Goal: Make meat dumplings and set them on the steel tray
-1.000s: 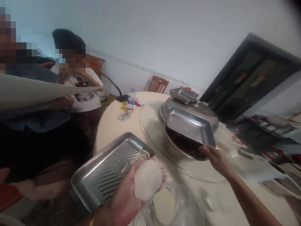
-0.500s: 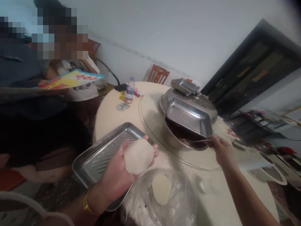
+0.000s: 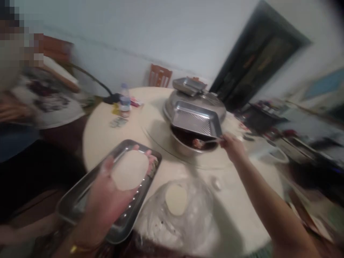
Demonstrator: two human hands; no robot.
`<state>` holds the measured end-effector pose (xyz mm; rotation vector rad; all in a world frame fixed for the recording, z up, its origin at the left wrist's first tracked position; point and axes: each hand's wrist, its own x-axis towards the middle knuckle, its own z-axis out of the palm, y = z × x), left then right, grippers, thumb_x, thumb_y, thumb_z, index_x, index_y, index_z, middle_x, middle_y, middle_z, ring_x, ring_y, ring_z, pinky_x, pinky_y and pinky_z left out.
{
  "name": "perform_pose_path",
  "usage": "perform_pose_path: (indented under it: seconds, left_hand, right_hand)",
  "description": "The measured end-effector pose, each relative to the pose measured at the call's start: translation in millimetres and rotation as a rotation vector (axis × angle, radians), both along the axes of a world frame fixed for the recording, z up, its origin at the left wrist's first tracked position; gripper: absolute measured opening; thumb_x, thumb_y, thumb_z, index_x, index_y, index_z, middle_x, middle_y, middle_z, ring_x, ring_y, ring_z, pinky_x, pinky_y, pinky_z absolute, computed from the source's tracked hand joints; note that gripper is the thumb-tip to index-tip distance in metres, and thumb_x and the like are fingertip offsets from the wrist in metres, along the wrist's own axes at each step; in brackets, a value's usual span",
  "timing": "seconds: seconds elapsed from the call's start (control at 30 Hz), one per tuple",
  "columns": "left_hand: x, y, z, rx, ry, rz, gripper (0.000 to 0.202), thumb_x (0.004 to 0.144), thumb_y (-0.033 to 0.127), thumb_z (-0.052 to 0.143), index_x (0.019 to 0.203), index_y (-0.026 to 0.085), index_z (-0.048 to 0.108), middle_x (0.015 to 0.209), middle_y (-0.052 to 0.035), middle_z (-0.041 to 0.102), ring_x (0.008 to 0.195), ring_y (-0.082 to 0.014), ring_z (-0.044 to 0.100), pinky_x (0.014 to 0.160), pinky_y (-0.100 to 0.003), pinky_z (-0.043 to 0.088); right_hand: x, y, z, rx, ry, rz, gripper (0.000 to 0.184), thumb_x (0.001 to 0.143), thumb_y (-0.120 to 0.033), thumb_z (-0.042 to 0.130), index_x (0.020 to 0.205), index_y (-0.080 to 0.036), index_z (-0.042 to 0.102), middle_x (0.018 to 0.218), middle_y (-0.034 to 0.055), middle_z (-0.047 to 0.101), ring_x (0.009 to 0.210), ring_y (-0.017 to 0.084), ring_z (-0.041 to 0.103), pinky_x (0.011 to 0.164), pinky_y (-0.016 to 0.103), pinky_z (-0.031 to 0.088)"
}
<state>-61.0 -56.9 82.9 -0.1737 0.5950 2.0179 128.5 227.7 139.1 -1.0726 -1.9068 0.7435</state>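
Note:
My left hand point(image 3: 107, 200) lies palm up above a long steel tray point(image 3: 77, 204) at the table's near left edge, with a round white dough wrapper point(image 3: 129, 170) resting flat on its open fingers. My right hand point(image 3: 233, 147) reaches out to a steel bowl of dark filling point(image 3: 185, 145) and is closed on a spoon point(image 3: 206, 142) that carries a lump of filling. A second steel tray point(image 3: 193, 120) sits tilted across the bowl's far rim.
A clear plastic bag with more round wrappers point(image 3: 176, 199) lies in front of me on the round cream table point(image 3: 242, 200). A big steel lid point(image 3: 212, 104) with a small tray on it, a water bottle point(image 3: 125, 104) and another person point(image 3: 32, 100) at the left are nearby.
My view has swung to the right. My right hand has dipped the spoon into the bowl and lifted filling. My left hand has opened flatter under the wrapper, over the tray.

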Motion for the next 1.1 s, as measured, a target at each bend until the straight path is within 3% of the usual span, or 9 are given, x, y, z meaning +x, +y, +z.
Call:
perform_pose_path:
  seconds: [0.17,0.5,0.6,0.73,0.83,0.97,1.1]
  left_hand:
    - [7.4,7.6,-5.6,-0.037,0.077,-0.078,0.049,0.094,0.042,0.048,0.136,0.019,0.052,0.122,-0.0141,0.069,0.112,-0.0321,0.064,0.086,-0.046,0.057]
    - [21.3,25.1,-9.9,-0.166,0.114,-0.106,0.054,0.088,0.044,0.051,0.132,0.013,0.055,0.122,-0.0249,0.066,0.11,-0.0369,0.065,0.078,-0.046,0.061]
    - [21.0,24.5,-9.0,-0.157,0.119,-0.098,0.049,0.09,0.042,0.048,0.129,0.012,0.057,0.121,-0.0263,0.066,0.109,-0.037,0.066,0.078,-0.046,0.061]
    - [24.8,19.2,-9.6,-0.054,-0.036,-0.166,0.042,0.096,0.039,0.039,0.119,0.011,0.062,0.119,-0.0244,0.066,0.104,-0.0324,0.068,0.081,-0.042,0.059]
    - [24.8,18.8,-13.6,0.054,-0.126,-0.243,0.044,0.096,0.046,0.04,0.11,0.012,0.063,0.109,-0.0203,0.07,0.093,-0.0287,0.071,0.079,-0.037,0.056]
    - [19.6,21.9,-22.2,0.132,-0.125,-0.227,0.046,0.096,0.049,0.035,0.11,0.013,0.059,0.103,-0.0172,0.069,0.085,-0.0262,0.07,0.073,-0.032,0.052]
    - [19.8,24.7,-32.3,0.176,-0.137,-0.209,0.048,0.096,0.051,0.032,0.111,0.013,0.057,0.097,-0.0153,0.068,0.082,-0.0262,0.069,0.073,-0.031,0.048]
  right_hand:
    - [6.4,21.2,-12.4,-0.186,0.153,-0.104,0.025,0.085,-0.031,0.051,0.066,-0.017,0.057,0.049,-0.0001,0.061,0.044,0.008,0.047,0.048,0.021,0.037]
    - [12.8,23.2,-11.7,-0.253,0.335,-0.071,0.027,0.084,-0.038,0.057,0.067,-0.017,0.055,0.048,-0.0011,0.062,0.041,0.007,0.045,0.046,0.019,0.036]
    - [9.4,21.8,-11.6,-0.269,0.306,-0.079,0.025,0.082,-0.037,0.056,0.066,-0.018,0.056,0.049,-0.0006,0.061,0.042,0.008,0.045,0.047,0.021,0.037]
    - [3.7,4.6,-9.0,-0.243,0.266,-0.038,0.02,0.072,-0.033,0.062,0.059,-0.019,0.058,0.047,-0.0012,0.056,0.044,0.01,0.043,0.048,0.024,0.032]
    - [5.0,4.2,-13.6,-0.158,0.107,-0.078,0.016,0.065,-0.035,0.064,0.053,-0.025,0.06,0.051,0.0045,0.057,0.048,0.015,0.048,0.052,0.032,0.034]
    - [8.2,33.0,-26.3,-0.042,-0.149,-0.15,0.013,0.063,-0.046,0.057,0.056,-0.035,0.06,0.066,0.0149,0.065,0.062,0.028,0.06,0.059,0.043,0.037]
    - [15.0,54.7,-38.4,0.134,-0.383,-0.072,0.016,0.065,-0.055,0.05,0.059,-0.041,0.056,0.07,0.0182,0.066,0.071,0.035,0.063,0.065,0.048,0.04]
